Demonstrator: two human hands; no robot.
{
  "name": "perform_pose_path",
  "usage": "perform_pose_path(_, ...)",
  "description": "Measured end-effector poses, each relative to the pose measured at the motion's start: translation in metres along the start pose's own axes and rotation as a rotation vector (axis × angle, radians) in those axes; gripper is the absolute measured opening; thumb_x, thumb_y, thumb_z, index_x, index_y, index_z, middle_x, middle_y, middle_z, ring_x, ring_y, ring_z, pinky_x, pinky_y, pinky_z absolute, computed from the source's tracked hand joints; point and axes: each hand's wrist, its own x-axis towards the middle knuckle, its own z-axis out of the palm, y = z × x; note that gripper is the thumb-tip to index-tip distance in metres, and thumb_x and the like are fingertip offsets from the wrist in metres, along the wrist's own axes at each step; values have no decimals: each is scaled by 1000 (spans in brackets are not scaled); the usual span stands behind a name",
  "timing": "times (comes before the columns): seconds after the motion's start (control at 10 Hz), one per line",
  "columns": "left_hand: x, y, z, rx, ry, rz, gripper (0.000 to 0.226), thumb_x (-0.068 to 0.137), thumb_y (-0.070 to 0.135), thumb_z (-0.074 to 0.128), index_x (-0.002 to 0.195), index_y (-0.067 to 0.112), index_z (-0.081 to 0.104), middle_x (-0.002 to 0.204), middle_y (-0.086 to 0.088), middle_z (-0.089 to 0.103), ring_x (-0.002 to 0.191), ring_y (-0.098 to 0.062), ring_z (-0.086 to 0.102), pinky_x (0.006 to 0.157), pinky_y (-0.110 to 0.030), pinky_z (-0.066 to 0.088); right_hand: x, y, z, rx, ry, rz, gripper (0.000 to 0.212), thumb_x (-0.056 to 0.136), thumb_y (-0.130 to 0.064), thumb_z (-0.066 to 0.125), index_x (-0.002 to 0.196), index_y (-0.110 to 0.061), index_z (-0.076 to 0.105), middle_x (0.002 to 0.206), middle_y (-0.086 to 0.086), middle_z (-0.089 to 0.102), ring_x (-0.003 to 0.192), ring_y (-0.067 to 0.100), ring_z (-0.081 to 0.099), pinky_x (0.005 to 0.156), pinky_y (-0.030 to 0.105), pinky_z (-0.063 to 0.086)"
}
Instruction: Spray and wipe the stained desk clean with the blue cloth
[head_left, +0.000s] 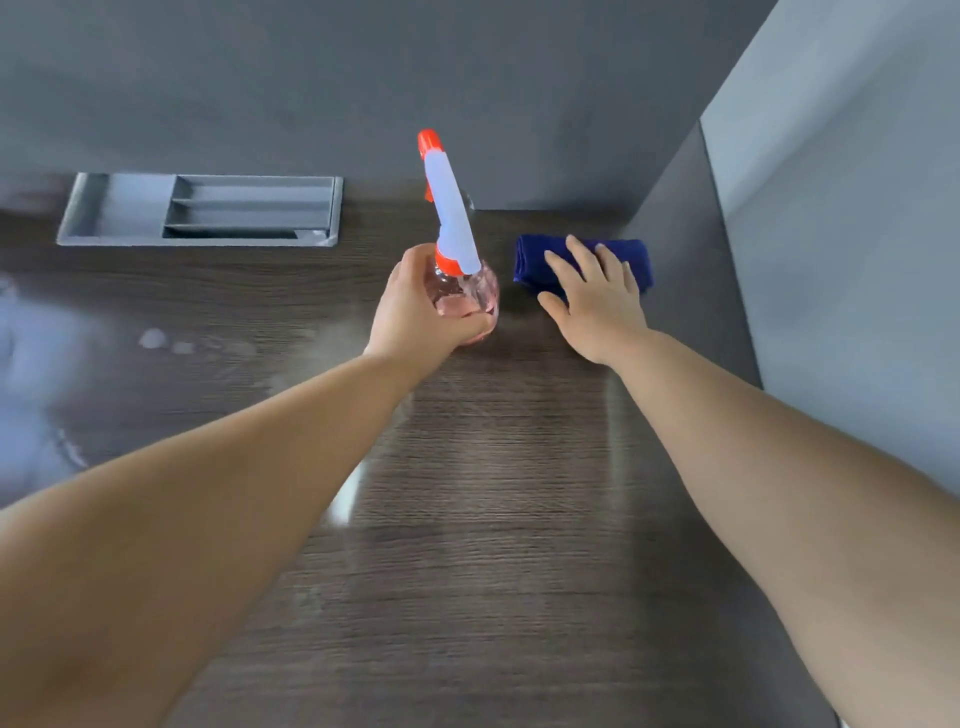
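A pink see-through spray bottle (470, 293) with a white and orange trigger head stands near the back of the dark wood-grain desk (493, 519). My left hand (415, 306) grips its body from the left. A folded blue cloth (631, 257) lies at the back right corner. My right hand (592, 299) reaches over the cloth's near edge with fingers spread and straight; whether the fingertips touch it is unclear. Whitish stains (161, 340) and a pale wet smear mark the desk's left side.
A grey recessed cable tray (202, 210) is set into the desk at the back left. A grey partition (363, 93) closes the back, and a dark side panel (680, 249) with a pale wall behind it closes the right.
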Motion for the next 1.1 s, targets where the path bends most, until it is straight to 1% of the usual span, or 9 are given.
perform_pose_path(0.1, 10, 3, 6, 5, 11, 13, 73, 64, 24, 83, 127, 24, 43, 125, 8, 47, 104, -3, 51, 85, -11, 42, 11, 8, 1, -62, -45, -57, 58, 100, -47, 27, 151, -30, 6, 160, -4, -6, 146, 26, -7, 116, 46, -4)
perform_pose_path(0.2, 23, 10, 11, 31, 43, 1, 78, 67, 21, 82, 132, 26, 40, 125, 8, 34, 100, -2, 44, 68, 7, 29, 21, 22, -4, -130, -76, -135, 59, 100, -48, 24, 151, -30, -1, 159, -4, -12, 145, 24, -13, 116, 45, -6)
perform_pose_path(0.3, 37, 17, 15, -6, 80, -9, 76, 69, 21, 79, 133, 24, 39, 127, 5, 35, 99, -5, 48, 62, 8, 30, 24, 21, -5, -177, -48, -123, 61, 99, -50, 25, 151, -29, 0, 159, -2, -10, 145, 28, -11, 116, 49, -5)
perform_pose_path(0.4, 49, 20, 16, -44, 130, -21, 79, 66, 25, 81, 130, 17, 35, 125, 4, 45, 105, -7, 52, 69, -1, 36, 9, 9, 4, -93, 124, -123, 58, 98, -46, 36, 150, -25, 20, 158, 5, 14, 144, 34, 11, 116, 52, 9)
perform_pose_path(0.5, 56, 19, 18, -38, 148, -42, 82, 66, 27, 83, 128, 16, 30, 118, 7, 48, 104, -7, 51, 68, -2, 34, 2, 6, 14, -67, 146, -137, 55, 97, -45, 40, 148, -24, 30, 155, 6, 24, 142, 35, 19, 114, 53, 12)
perform_pose_path(0.7, 57, 16, 26, -60, 199, -43, 81, 66, 26, 85, 127, 16, 32, 111, 13, 45, 98, -2, 49, 67, 0, 34, 10, 8, 13, -147, 87, -131, 59, 98, -49, 32, 151, -29, 17, 159, 3, 11, 145, 32, 8, 116, 51, 6)
perform_pose_path(0.9, 56, 16, 23, -55, 164, -52, 91, 64, 34, 85, 133, 15, 29, 128, 7, 43, 108, -6, 47, 84, -16, 36, 7, 5, 5, -154, -26, -109, 64, 98, -50, 34, 152, -28, 7, 160, 2, 0, 146, 31, -2, 116, 51, 4)
perform_pose_path(1.0, 44, 18, 11, -28, 129, -120, 84, 72, 37, 79, 136, 16, 30, 135, 3, 42, 108, -8, 47, 82, -20, 37, -2, -7, -8, -65, -38, -72, 65, 97, -44, 43, 151, -28, 11, 160, 1, 0, 146, 30, -3, 116, 49, 6)
perform_pose_path(1.1, 30, 7, -3, 64, 81, -182, 65, 82, 37, 68, 136, 16, 38, 133, 1, 47, 111, -13, 50, 83, -23, 38, -19, -25, -12, 110, 131, -73, 52, 94, -31, 54, 143, -23, 37, 153, 5, 26, 141, 29, 19, 114, 46, 25)
